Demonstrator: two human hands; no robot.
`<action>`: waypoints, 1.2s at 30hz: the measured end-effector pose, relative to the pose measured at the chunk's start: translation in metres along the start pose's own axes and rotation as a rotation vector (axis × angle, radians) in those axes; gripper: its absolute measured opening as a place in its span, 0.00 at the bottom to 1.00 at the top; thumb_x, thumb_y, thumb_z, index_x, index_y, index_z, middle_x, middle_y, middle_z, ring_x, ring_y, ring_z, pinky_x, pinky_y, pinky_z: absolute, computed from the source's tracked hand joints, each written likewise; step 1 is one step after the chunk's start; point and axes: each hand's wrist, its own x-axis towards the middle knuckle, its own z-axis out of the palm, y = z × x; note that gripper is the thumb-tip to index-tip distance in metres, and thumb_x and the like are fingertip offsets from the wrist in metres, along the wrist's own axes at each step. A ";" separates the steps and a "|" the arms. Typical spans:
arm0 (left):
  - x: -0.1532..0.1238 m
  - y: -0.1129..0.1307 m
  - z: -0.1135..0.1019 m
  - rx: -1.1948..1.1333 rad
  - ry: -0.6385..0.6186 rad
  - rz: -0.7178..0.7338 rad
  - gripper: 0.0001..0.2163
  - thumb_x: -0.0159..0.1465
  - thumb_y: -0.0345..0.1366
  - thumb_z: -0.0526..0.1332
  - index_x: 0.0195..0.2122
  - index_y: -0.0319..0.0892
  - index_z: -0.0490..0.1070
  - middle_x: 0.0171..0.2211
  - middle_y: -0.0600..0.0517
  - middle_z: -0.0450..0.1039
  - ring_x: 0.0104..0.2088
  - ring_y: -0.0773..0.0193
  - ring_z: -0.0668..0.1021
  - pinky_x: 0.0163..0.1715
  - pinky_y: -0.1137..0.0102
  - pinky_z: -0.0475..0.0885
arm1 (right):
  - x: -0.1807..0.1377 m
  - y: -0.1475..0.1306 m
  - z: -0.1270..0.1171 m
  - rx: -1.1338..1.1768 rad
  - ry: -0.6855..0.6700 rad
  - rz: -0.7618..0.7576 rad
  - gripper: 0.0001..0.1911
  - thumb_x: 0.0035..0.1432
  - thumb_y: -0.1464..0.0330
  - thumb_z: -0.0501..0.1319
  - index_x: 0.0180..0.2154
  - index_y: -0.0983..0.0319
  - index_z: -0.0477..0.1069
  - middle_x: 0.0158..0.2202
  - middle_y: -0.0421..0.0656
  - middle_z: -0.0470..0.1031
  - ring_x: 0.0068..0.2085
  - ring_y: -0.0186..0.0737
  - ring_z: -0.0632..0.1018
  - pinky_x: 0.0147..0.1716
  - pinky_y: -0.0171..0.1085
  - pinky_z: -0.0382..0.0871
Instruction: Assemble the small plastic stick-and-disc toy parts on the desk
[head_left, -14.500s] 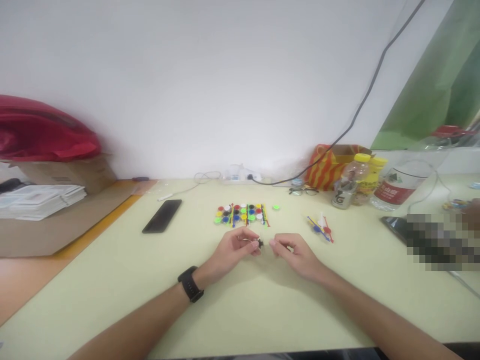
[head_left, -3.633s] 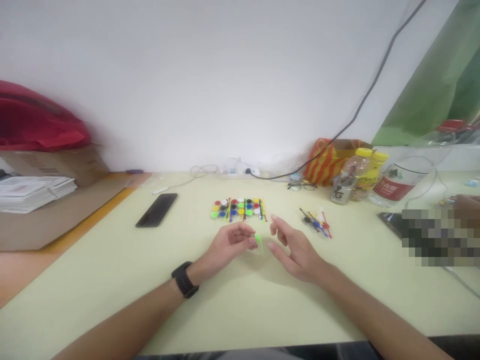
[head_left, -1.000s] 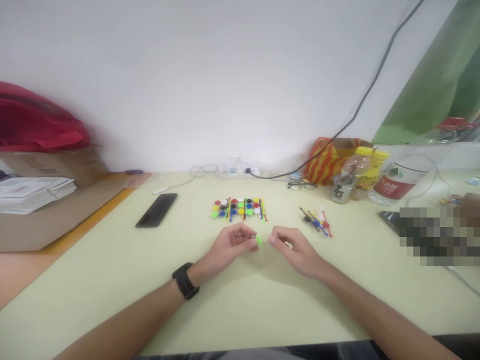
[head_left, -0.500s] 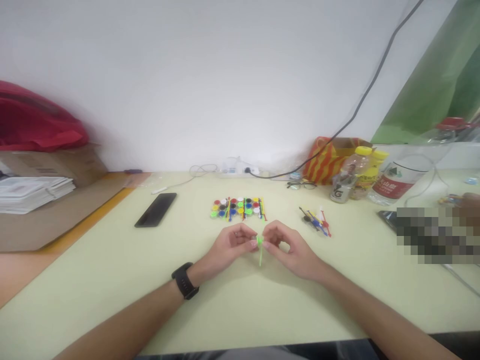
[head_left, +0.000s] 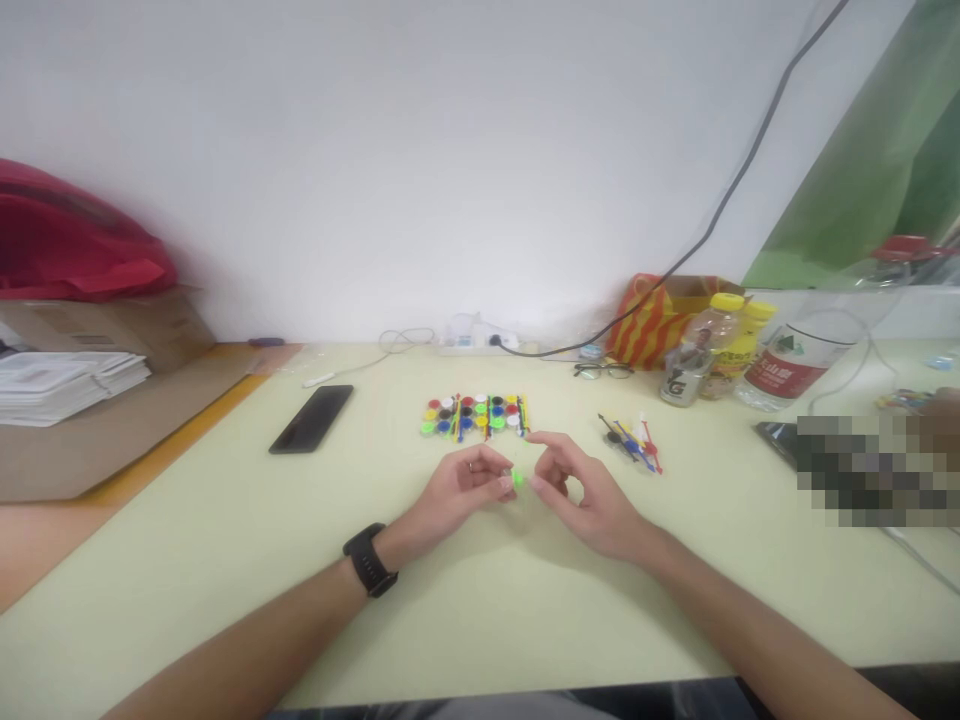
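Between finger and thumb, my left hand [head_left: 472, 480] pinches a small bright green plastic spinner arrow [head_left: 517, 479] by its round middle. Its long pointer is smeared into a faint streak. My right hand [head_left: 581, 485] is just to the right of it, thumb and forefinger apart, with nothing visible between them. Beyond my hands lie rows of coloured round plastic discs [head_left: 481, 411], with thin coloured arrows placed among them. Several loose spinner arrows [head_left: 634, 442] in black, blue, white, yellow and red lie in a small pile to the right.
A black phone [head_left: 312, 419] lies at the left. Eyeglasses [head_left: 602, 371], a striped bag [head_left: 637, 325], plastic bottles [head_left: 686, 355] and a power strip [head_left: 478, 340] stand along the wall. At the right are a dark device [head_left: 776, 437] and part of another person's hand [head_left: 941, 410].
My right fingers have let go of the green spinner arrow and spread slightly, drawing back to the right. The pointer, sharp before, is now blurred. My left hand has stayed in place.
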 end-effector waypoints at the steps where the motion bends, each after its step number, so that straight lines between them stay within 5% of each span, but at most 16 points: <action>1: 0.000 -0.001 0.000 0.002 0.002 0.001 0.15 0.62 0.43 0.74 0.43 0.39 0.76 0.36 0.48 0.80 0.39 0.58 0.83 0.46 0.62 0.78 | 0.000 0.000 0.000 -0.009 -0.017 0.002 0.20 0.71 0.65 0.57 0.62 0.55 0.62 0.35 0.40 0.71 0.31 0.36 0.70 0.32 0.36 0.68; 10: 0.000 -0.004 -0.002 0.015 -0.006 0.025 0.14 0.64 0.42 0.72 0.43 0.39 0.75 0.39 0.47 0.79 0.41 0.58 0.82 0.47 0.63 0.77 | -0.001 -0.003 0.001 -0.044 -0.085 0.021 0.15 0.71 0.64 0.58 0.57 0.56 0.66 0.36 0.40 0.74 0.30 0.35 0.71 0.31 0.36 0.68; 15: 0.000 -0.003 -0.001 0.021 0.001 0.024 0.14 0.64 0.42 0.72 0.44 0.39 0.75 0.37 0.47 0.79 0.40 0.59 0.82 0.46 0.63 0.77 | 0.000 -0.005 -0.002 0.029 0.003 0.072 0.19 0.71 0.58 0.59 0.59 0.56 0.67 0.37 0.42 0.73 0.32 0.36 0.71 0.31 0.35 0.68; 18: 0.000 -0.003 -0.002 0.025 0.001 0.025 0.14 0.64 0.42 0.72 0.43 0.40 0.75 0.36 0.49 0.78 0.39 0.60 0.81 0.45 0.64 0.77 | 0.001 -0.007 -0.009 0.144 -0.084 0.095 0.21 0.72 0.54 0.55 0.35 0.60 0.77 0.30 0.42 0.70 0.30 0.37 0.69 0.31 0.36 0.66; 21: 0.000 -0.004 -0.002 0.015 0.008 0.017 0.14 0.64 0.42 0.72 0.43 0.40 0.75 0.37 0.49 0.78 0.38 0.61 0.81 0.44 0.65 0.76 | 0.003 -0.007 -0.015 0.244 -0.300 0.082 0.35 0.73 0.52 0.54 0.14 0.61 0.64 0.20 0.40 0.61 0.24 0.34 0.64 0.28 0.37 0.60; 28: 0.000 -0.003 -0.001 0.008 0.002 0.006 0.14 0.63 0.42 0.73 0.43 0.39 0.75 0.36 0.49 0.78 0.39 0.60 0.81 0.45 0.64 0.76 | 0.007 -0.004 -0.004 0.200 0.014 0.150 0.18 0.67 0.54 0.65 0.33 0.60 0.68 0.28 0.37 0.67 0.29 0.34 0.68 0.30 0.35 0.62; 36: -0.002 0.001 0.000 0.021 -0.048 -0.011 0.14 0.64 0.42 0.72 0.43 0.39 0.75 0.40 0.46 0.79 0.42 0.59 0.82 0.47 0.63 0.77 | 0.005 -0.004 0.003 0.121 -0.076 0.124 0.06 0.69 0.64 0.63 0.42 0.59 0.70 0.34 0.39 0.74 0.33 0.35 0.72 0.33 0.34 0.67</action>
